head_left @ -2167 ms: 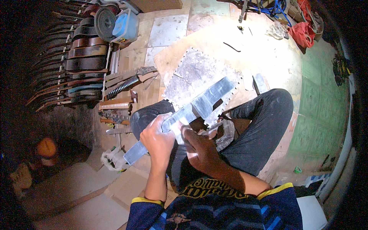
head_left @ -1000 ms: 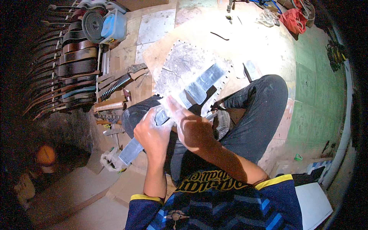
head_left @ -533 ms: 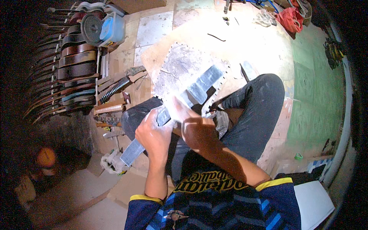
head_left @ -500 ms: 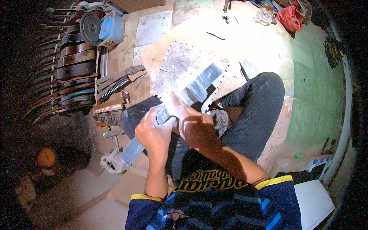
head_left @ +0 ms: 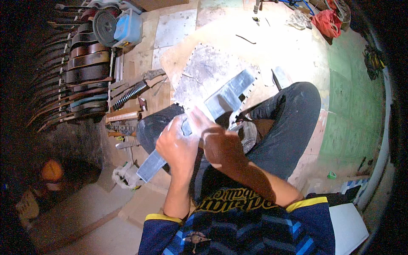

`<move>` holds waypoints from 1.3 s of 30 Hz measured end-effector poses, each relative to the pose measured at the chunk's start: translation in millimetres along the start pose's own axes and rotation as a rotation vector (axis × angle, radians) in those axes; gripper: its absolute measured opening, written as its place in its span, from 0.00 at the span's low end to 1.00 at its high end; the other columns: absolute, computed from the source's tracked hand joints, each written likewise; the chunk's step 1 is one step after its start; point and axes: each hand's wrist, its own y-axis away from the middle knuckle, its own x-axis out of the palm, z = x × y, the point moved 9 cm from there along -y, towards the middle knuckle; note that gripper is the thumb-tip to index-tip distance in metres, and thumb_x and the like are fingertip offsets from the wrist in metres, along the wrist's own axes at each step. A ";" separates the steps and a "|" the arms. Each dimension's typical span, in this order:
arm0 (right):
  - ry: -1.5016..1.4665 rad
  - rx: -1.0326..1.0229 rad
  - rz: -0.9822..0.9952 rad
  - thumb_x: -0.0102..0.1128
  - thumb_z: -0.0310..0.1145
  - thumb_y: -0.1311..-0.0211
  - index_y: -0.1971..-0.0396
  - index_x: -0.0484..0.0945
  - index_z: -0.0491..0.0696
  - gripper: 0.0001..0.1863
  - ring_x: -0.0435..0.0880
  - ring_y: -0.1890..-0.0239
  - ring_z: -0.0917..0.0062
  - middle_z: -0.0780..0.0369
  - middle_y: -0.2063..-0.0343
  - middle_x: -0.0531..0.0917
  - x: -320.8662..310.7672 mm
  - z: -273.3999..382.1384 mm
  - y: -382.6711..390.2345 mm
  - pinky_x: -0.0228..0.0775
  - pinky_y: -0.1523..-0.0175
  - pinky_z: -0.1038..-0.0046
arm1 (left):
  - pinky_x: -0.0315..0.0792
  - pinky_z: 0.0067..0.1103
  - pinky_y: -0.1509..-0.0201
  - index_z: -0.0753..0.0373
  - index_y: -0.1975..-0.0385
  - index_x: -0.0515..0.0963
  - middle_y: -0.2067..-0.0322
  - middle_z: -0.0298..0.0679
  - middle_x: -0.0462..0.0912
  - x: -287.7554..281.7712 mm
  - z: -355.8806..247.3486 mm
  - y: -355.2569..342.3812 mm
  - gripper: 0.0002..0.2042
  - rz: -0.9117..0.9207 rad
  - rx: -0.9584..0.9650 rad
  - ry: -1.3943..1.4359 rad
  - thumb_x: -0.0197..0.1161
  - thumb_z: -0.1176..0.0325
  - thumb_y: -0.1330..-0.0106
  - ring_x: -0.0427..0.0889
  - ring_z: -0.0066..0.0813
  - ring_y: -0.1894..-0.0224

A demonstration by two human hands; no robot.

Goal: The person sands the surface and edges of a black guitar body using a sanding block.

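A long grey bar [head_left: 225, 93], coated in pale dust, runs diagonally between my crossed legs, over a dusty grey mat [head_left: 202, 68] with notched edges. My left hand [head_left: 174, 144] is wrapped around the bar's lower half, leaving its near end [head_left: 148, 168] sticking out below. Just right of it, my right hand [head_left: 210, 138] is closed and pressed at the bar; a whitish, glaring patch at its fingertips hides what it grips. Both hands are powdery. A lighter block [head_left: 280, 75] lies beside my right knee.
A rack of guitar bodies [head_left: 87, 66] stands left, near a clear bin with blue lid [head_left: 125, 32]. Wooden necks [head_left: 123, 114] and a coiled spring-like piece [head_left: 131, 93] lie by my left knee. A red bag [head_left: 325, 23], cables [head_left: 374, 61] and cardboard [head_left: 140, 204] surround me.
Since the earliest frame, my right hand has moved a little up and forward along the bar, covering the white piece seen under it. My left hand keeps its grip; the view shifted slightly.
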 end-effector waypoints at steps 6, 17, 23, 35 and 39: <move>0.038 -0.118 -0.255 0.65 0.27 0.51 0.74 0.80 0.47 0.04 0.88 0.69 0.61 0.57 0.69 0.85 -17.6 26.1 12.8 0.79 0.67 0.58 | 0.78 0.39 0.63 0.59 0.63 0.86 0.69 0.49 0.87 -2.3 2.5 -5.5 0.10 0.033 -0.009 0.005 0.72 0.66 0.44 0.86 0.52 0.66; 0.177 0.000 0.057 0.58 0.27 0.42 0.62 0.78 0.50 0.08 0.87 0.68 0.57 0.57 0.62 0.85 0.0 13.6 -7.2 0.79 0.67 0.56 | 0.76 0.41 0.61 0.62 0.59 0.86 0.66 0.50 0.87 6.1 5.0 -3.7 0.13 0.080 -0.019 -0.024 0.63 0.75 0.43 0.86 0.54 0.64; 0.173 0.039 0.025 0.60 0.31 0.40 0.60 0.81 0.48 0.09 0.88 0.69 0.56 0.54 0.63 0.86 -2.2 12.6 -0.2 0.80 0.67 0.55 | 0.76 0.42 0.58 0.61 0.56 0.84 0.65 0.51 0.87 3.2 5.2 0.5 0.14 0.060 -0.021 0.060 0.62 0.75 0.42 0.86 0.56 0.62; 0.107 0.118 0.114 0.57 0.28 0.38 0.57 0.82 0.51 0.11 0.88 0.61 0.56 0.55 0.60 0.86 -2.4 22.0 1.6 0.81 0.61 0.57 | 0.77 0.41 0.59 0.63 0.56 0.84 0.63 0.51 0.87 5.1 9.9 0.4 0.13 0.103 -0.002 0.096 0.64 0.72 0.41 0.86 0.55 0.61; 0.335 0.185 0.169 0.57 0.30 0.36 0.53 0.82 0.52 0.13 0.88 0.66 0.59 0.56 0.64 0.86 7.6 1.0 -11.6 0.79 0.67 0.58 | 0.78 0.39 0.58 0.62 0.55 0.85 0.63 0.51 0.87 3.9 2.6 5.4 0.14 0.062 0.018 0.074 0.65 0.68 0.41 0.86 0.54 0.61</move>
